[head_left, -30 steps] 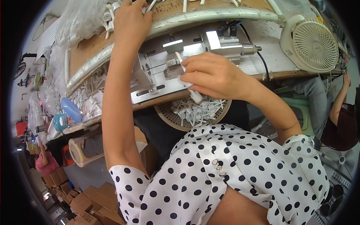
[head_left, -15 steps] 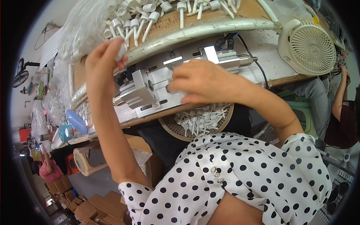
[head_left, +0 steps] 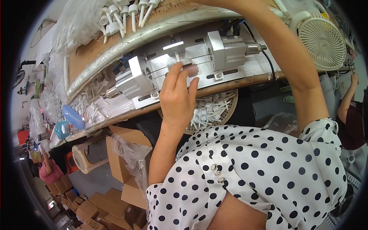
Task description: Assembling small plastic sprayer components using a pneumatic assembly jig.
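Note:
My left hand (head_left: pixel 178 96) is at the middle of the metal jig (head_left: pixel 140 76), fingers curled and thumb bent in around a white plastic stemmed cap (head_left: pixel 177 56). Only the cap's stem shows clearly past the fingertips; the fingers hide most of the rest. Beside the fingers lies a short pinkish cylinder (head_left: pixel 191 69) on the jig. Thin rods run from the two end blocks toward this spot. My right arm (head_left: pixel 283 42) stretches up past the jig's right block. My right hand (head_left: pixel 218 2) is mostly cut off by the top edge, so its fingers are hidden.
White stemmed caps (head_left: pixel 132 13) lie on the raised wooden board behind a plastic-wrapped rail (head_left: pixel 153 36). Below the bench edge a round basket (head_left: pixel 233 105) holds many more. A white fan (head_left: pixel 322 42) stands right. A carton (head_left: pixel 119 157) is lower left; another person sits far right.
My left hand has come down from the upper left to the jig's middle with a white piece. My right hand has left the jig and moved up to the top edge.

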